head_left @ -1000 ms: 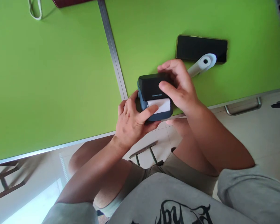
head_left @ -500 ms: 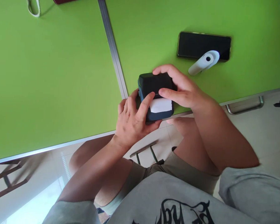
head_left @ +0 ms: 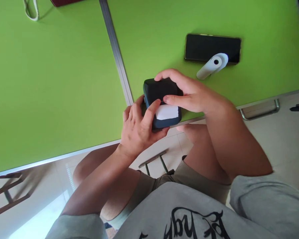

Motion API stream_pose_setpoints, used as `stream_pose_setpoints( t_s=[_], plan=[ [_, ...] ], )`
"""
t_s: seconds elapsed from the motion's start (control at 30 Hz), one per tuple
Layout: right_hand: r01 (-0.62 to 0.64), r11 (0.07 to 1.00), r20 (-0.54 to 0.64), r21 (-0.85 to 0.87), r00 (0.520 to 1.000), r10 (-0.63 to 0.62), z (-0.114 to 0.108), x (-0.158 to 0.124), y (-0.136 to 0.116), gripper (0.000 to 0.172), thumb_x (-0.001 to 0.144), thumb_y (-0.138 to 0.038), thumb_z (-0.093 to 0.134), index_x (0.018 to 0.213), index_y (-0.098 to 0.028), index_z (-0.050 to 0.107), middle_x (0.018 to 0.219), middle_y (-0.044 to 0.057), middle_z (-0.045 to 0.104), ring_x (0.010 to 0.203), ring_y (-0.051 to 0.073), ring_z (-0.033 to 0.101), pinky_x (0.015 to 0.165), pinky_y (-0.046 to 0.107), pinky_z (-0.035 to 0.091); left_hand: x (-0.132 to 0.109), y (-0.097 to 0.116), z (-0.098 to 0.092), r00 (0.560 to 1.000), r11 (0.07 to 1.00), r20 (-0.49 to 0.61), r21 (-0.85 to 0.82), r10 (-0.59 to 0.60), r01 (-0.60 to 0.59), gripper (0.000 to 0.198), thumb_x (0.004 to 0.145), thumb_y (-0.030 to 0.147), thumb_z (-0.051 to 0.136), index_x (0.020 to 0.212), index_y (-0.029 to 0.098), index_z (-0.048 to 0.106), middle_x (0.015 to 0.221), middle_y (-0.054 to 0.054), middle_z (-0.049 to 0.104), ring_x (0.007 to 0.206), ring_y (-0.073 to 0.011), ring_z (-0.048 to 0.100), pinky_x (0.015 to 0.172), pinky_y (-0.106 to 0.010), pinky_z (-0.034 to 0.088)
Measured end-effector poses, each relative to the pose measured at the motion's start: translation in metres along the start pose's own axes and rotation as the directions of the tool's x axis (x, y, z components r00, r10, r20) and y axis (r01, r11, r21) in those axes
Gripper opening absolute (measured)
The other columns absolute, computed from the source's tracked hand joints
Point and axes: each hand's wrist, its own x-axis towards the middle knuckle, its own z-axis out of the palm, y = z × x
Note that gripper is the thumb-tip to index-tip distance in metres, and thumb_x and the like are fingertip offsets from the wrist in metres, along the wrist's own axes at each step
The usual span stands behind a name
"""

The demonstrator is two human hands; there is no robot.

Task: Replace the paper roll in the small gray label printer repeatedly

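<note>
A small portable thermal printer (head_left: 161, 89), with a black lid and dark blue body, lies between my hands at the table's front edge. White paper (head_left: 167, 112) shows below the lid, on the side nearest me. My left hand (head_left: 139, 126) is closed round the printer's left side, its index fingertip at the lid's edge by the paper and its thumb along the near side. From the right, my right hand (head_left: 184, 91) grips the lid, with the thumb on top and a finger at the far edge. The fingers under and behind the printer are hidden.
A white paper roll (head_left: 206, 70) leans against or lies partly over a black phone (head_left: 212, 48) on the green table (head_left: 64, 83). A metal strip (head_left: 116, 49) crosses the tabletop. A white cord loop (head_left: 32, 15) and a dark red object (head_left: 64, 1) are at the far left.
The view has shifted slightly, so the table things appear a little further left. Both hands keep nearly the same hold on the printer.
</note>
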Motion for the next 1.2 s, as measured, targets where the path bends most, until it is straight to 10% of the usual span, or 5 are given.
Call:
stream_pose_setpoints(
  t_s=[0.4, 0.73, 0.83, 1.0, 1.2],
  plan=[
    [0.119, 0.963, -0.586, -0.241, 0.773, -0.242, 0.030, -0.001, 0.025, 0.039, 0.107, -0.060, 0.040, 0.102, -0.028, 0.062, 0.103, 0.005, 0.065, 0.098, 0.023, 0.063, 0.089, 0.042, 0.055, -0.002, -0.003, 0.005, 0.999, 1.000, -0.044, 0.009, -0.015, 0.015, 0.108, 0.091, 0.080, 0.054, 0.158, -0.002, 0.030, 0.147, -0.032, 0.060, 0.134, -0.0391, 0.064, 0.111, -0.045, 0.045],
    [0.087, 0.976, -0.496, -0.199, 0.850, -0.177, 0.030, -0.001, 0.021, 0.042, 0.106, -0.066, 0.038, 0.104, -0.030, 0.061, 0.105, 0.005, 0.066, 0.102, 0.024, 0.064, 0.097, 0.046, 0.057, -0.001, -0.016, -0.015, 0.989, 0.959, 0.123, -0.259, -0.086, 0.115, 0.102, 0.086, 0.079, 0.066, 0.156, 0.009, 0.042, 0.150, -0.025, 0.060, 0.140, -0.0397, 0.060, 0.115, -0.052, 0.049],
    [0.080, 0.977, -0.501, -0.199, 0.849, -0.172, 0.030, -0.001, 0.020, 0.042, 0.107, -0.064, 0.038, 0.102, -0.029, 0.060, 0.105, 0.006, 0.067, 0.102, 0.023, 0.064, 0.099, 0.045, 0.057, 0.007, -0.030, -0.027, 0.963, 0.758, 0.182, -0.595, -0.197, 0.267, 0.080, 0.083, 0.072, 0.076, 0.142, 0.020, 0.059, 0.139, -0.015, 0.070, 0.130, -0.0338, 0.067, 0.111, -0.047, 0.055],
    [0.067, 0.972, -0.506, -0.227, 0.845, -0.176, 0.030, -0.003, 0.023, 0.039, 0.107, -0.062, 0.040, 0.105, -0.030, 0.063, 0.107, 0.006, 0.066, 0.101, 0.023, 0.063, 0.097, 0.046, 0.057, 0.028, -0.050, -0.039, 0.862, 0.080, 0.342, -0.914, -0.374, 0.398, 0.078, 0.088, 0.090, 0.042, 0.119, 0.025, 0.071, 0.136, -0.011, 0.072, 0.136, -0.0352, 0.064, 0.106, -0.047, 0.059],
    [0.088, 0.974, -0.493, -0.209, 0.851, -0.183, 0.029, -0.005, 0.025, 0.037, 0.107, -0.059, 0.042, 0.108, -0.030, 0.064, 0.107, 0.006, 0.064, 0.097, 0.023, 0.063, 0.093, 0.046, 0.057, 0.037, -0.049, -0.038, 0.790, -0.134, 0.460, -0.885, -0.406, 0.446, 0.083, 0.094, 0.085, 0.031, 0.118, 0.020, 0.075, 0.134, -0.012, 0.074, 0.131, -0.0315, 0.068, 0.099, -0.042, 0.063]
  ],
)
